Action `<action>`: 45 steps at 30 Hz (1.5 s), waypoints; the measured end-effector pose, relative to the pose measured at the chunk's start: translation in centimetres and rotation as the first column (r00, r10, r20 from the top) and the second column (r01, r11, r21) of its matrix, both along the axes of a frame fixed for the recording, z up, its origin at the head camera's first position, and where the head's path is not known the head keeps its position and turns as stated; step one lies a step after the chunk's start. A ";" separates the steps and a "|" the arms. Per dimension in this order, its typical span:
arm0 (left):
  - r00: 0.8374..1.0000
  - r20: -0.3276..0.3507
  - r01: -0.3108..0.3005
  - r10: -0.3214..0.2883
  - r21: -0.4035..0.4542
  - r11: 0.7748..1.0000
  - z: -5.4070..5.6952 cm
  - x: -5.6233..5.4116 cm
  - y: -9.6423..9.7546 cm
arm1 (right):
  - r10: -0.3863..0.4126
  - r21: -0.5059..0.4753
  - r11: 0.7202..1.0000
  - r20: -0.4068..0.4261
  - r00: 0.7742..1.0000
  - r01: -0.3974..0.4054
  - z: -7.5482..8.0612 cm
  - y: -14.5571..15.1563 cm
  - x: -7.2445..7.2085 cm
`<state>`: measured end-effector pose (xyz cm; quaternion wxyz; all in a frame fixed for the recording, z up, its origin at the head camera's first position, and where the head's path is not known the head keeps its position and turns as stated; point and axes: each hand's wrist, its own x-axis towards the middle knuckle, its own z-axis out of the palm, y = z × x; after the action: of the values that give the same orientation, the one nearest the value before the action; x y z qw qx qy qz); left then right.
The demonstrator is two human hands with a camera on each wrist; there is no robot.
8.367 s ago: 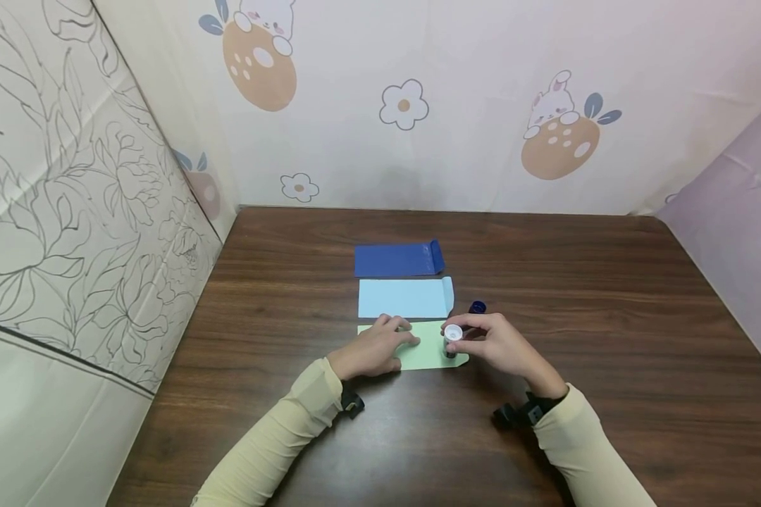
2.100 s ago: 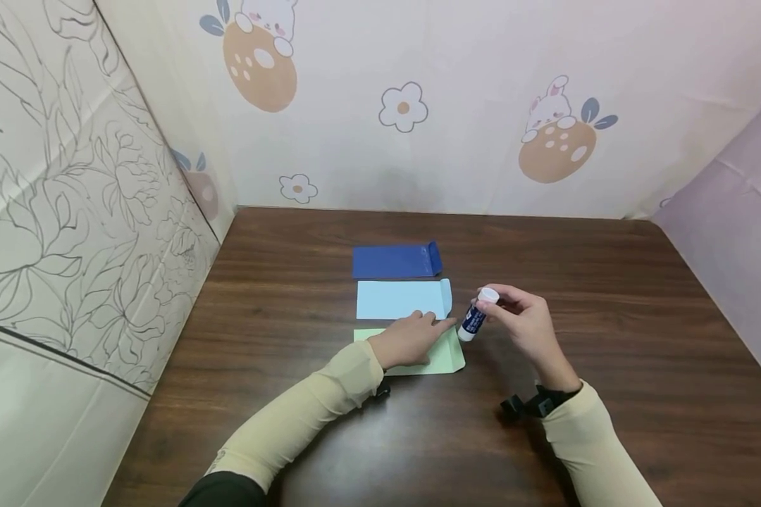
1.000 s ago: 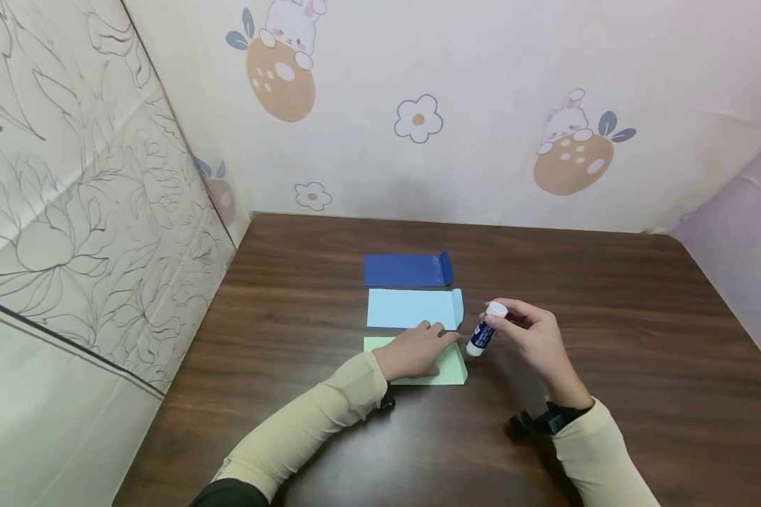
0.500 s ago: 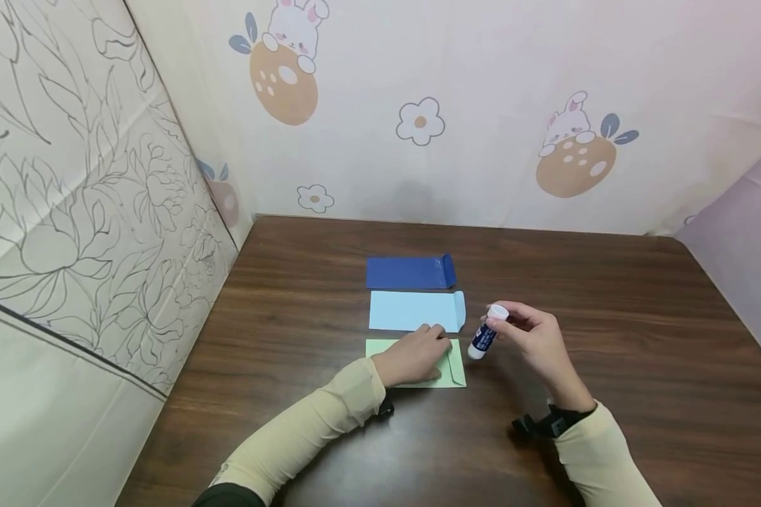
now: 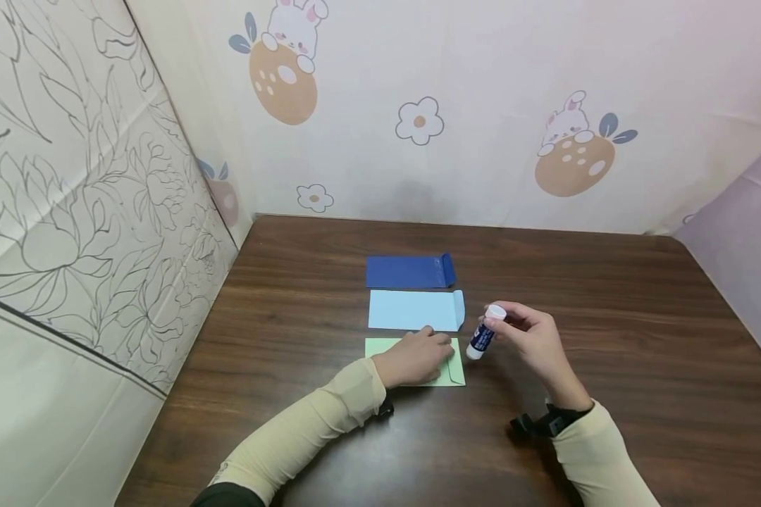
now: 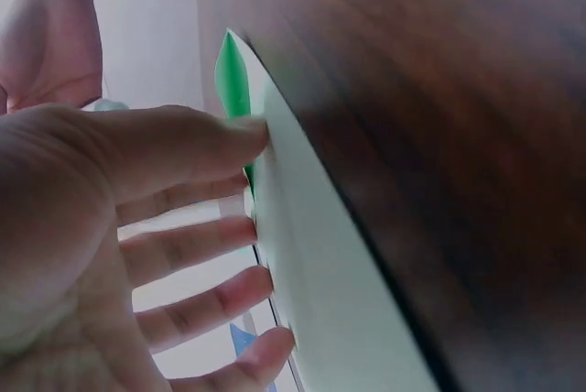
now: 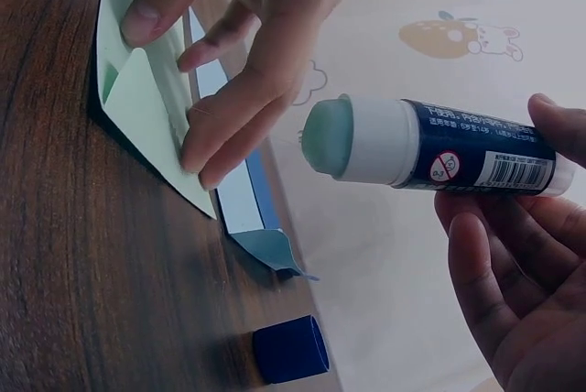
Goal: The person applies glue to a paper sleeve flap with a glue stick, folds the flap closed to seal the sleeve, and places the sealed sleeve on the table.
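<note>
A light green envelope (image 5: pixel 458 374) lies on the table, its right-end flap folded in over the body. My left hand (image 5: pixel 415 358) rests across it, fingertips pressing near that flap; in the left wrist view the thumb and fingers reach down to the green paper. Just right of the envelope, my right hand (image 5: pixel 535 341) grips a glue stick (image 5: pixel 480 339) with a dark blue label, tilted and held off the table. Its uncapped, pale glue tip (image 7: pixel 328 136) shows in the right wrist view, pointing toward the left hand.
Behind the green envelope lie a light blue envelope (image 5: pixel 412 310) and a dark blue envelope (image 5: pixel 404 272), both with flaps at the right end. The glue stick's dark blue cap (image 7: pixel 291 349) stands on the wooden table (image 5: pixel 304 282). A patterned wall (image 5: pixel 482 169) rises behind.
The glue stick was on the green envelope's right end; my right hand then lifted it away to the right. My left hand slid rightward, and the flap went from spread out to folded in.
</note>
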<state>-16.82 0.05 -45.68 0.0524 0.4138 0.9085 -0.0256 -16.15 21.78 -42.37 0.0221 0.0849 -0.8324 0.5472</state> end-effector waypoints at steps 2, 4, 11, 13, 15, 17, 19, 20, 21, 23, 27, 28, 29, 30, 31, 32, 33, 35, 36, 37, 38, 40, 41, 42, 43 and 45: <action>1.000 -0.002 0.004 -0.004 -0.017 1.000 0.1 0.2 0.1 | 0.001 0.001 1.000 -0.003 1.000 -0.001 0.0 0.0 0.0; 1.000 -0.001 0.005 -0.005 -0.027 1.000 0.0 0.4 0.3 | 0.001 0.001 1.000 -0.002 1.000 -0.001 -0.1 0.0 0.0; 1.000 -0.019 0.007 -0.009 -0.079 0.997 0.1 0.9 0.5 | 0.015 -0.023 1.000 0.001 1.000 -0.015 -0.1 0.1 0.0; 0.999 -0.036 0.011 -0.014 -0.083 0.996 0.2 1.0 0.5 | 0.015 -0.022 1.000 0.003 1.000 -0.015 -0.1 0.1 -0.1; 0.999 -0.048 0.011 -0.014 -0.080 0.997 0.2 1.1 0.6 | 0.015 -0.021 1.000 0.004 1.000 -0.015 -0.1 0.2 -0.1; 0.999 -0.052 0.008 -0.012 -0.074 0.997 0.2 1.2 0.6 | 0.015 -0.019 1.000 0.006 1.000 -0.015 -0.1 0.2 -0.2; 0.999 -0.043 0.002 -0.005 -0.065 0.998 0.1 1.1 0.6 | 0.013 -0.015 1.000 0.008 1.000 -0.013 -0.1 0.1 -0.2; 0.999 -0.038 0.000 -0.003 -0.062 0.998 0.1 1.1 0.5 | 0.013 -0.011 1.000 0.009 1.000 -0.013 -0.1 0.1 -0.2; 1.000 -0.030 -0.003 0.001 -0.058 0.998 0.1 1.1 0.5 | 0.012 -0.009 1.000 0.010 1.000 -0.012 -0.1 0.1 -0.2; 1.000 -0.014 -0.008 0.007 -0.049 0.999 0.1 1.1 0.5 | 0.010 0.001 1.000 0.010 1.000 -0.010 0.0 0.1 -0.1; 1.000 0.009 -0.014 0.014 -0.015 1.000 0.1 0.9 0.4 | 0.005 0.000 1.000 0.001 1.000 -0.005 0.2 0.1 -0.1; 1.000 0.016 -0.015 0.015 -0.003 1.000 0.1 0.9 0.4 | 0.004 -0.001 1.000 0.000 1.000 -0.004 0.2 0.1 -0.1; 1.000 0.022 -0.014 0.014 0.007 1.000 0.1 0.9 0.3 | 0.004 -0.001 1.000 -0.001 1.000 -0.004 0.2 0.2 -0.1; 0.999 0.029 -0.014 0.014 0.017 1.000 0.1 0.8 0.3 | 0.005 -0.003 1.000 -0.001 1.000 -0.005 0.3 0.2 -0.2; 0.999 0.033 -0.014 0.014 0.027 1.000 0.1 0.8 0.2 | 0.006 -0.001 1.000 -0.002 1.000 -0.006 0.2 0.2 -0.2; 0.999 0.037 -0.015 0.013 0.033 0.999 0.0 0.7 0.2 | 0.008 0.003 1.000 0.000 1.000 -0.008 0.2 0.3 -0.3; 0.999 0.040 -0.015 0.013 0.040 0.999 0.0 0.7 0.1 | 0.010 0.011 1.000 -0.001 1.000 -0.009 0.2 0.3 -0.3; 0.999 0.036 -0.012 0.010 0.043 0.999 -0.1 0.7 0.1 | 0.010 0.021 1.000 -0.002 1.000 -0.010 0.1 0.4 -0.3; 0.999 0.031 -0.014 0.012 0.045 0.999 -0.1 0.7 0.1 | 0.011 0.024 1.000 -0.003 1.000 -0.011 0.1 0.4 -0.3; 1.000 0.026 -0.017 0.016 0.043 0.999 -0.1 0.7 0.1 | 0.010 0.029 1.000 -0.006 1.000 -0.010 0.1 0.4 -0.3; 1.000 0.024 -0.021 0.020 0.041 0.999 -0.1 0.7 0.1 | 0.011 0.028 1.000 -0.008 1.000 -0.011 0.1 0.4 -0.3; 0.999 0.021 -0.031 0.030 0.036 0.999 -0.2 0.8 0.1 | 0.014 0.022 1.000 -0.009 1.000 -0.014 0.1 0.4 -0.4; 0.999 0.019 -0.035 0.034 0.033 0.999 -0.2 0.8 0.1 | 0.017 0.017 1.000 -0.009 1.000 -0.017 0.1 0.3 -0.4; 0.999 0.012 -0.037 0.036 0.031 0.999 -0.3 0.8 0.1 | 0.019 0.015 1.000 -0.008 1.000 -0.019 0.1 0.3 -0.4; 0.999 0.005 -0.035 0.035 0.027 0.999 -0.3 0.8 0.1 | 0.019 0.012 1.000 -0.006 1.000 -0.019 0.1 0.3 -0.4; 1.000 -0.011 -0.027 0.027 0.023 0.999 -0.3 0.8 0.1 | 0.023 0.005 1.000 -0.003 1.000 -0.023 0.1 0.2 -0.4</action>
<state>-16.05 0.12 -45.96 0.0427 0.4019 0.9145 -0.0170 -16.59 21.95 -42.29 0.0168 0.0951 -0.8327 0.5452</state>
